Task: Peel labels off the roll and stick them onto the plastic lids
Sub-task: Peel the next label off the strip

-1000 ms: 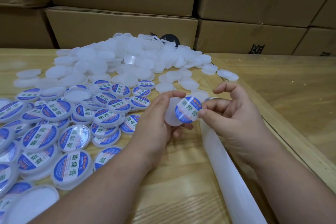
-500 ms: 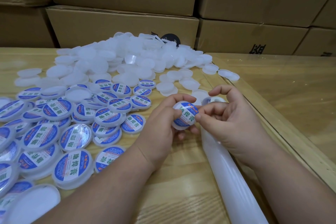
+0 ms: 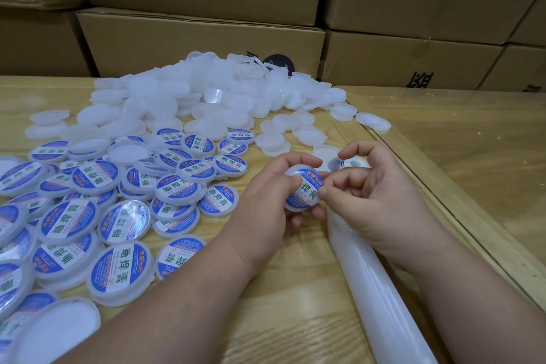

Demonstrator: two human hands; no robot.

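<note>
I see left hand (image 3: 260, 204) gripping the lid (image 3: 300, 207) tilted toward me while right hand (image 3: 381, 201) pinches the label (image 3: 305, 190) down, likely for centring; roll (image 3: 381, 289) lies underneath.

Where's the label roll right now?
Centre-right of the head view, the label roll sits on the table just behind the right hand, beside plain lids.
</note>
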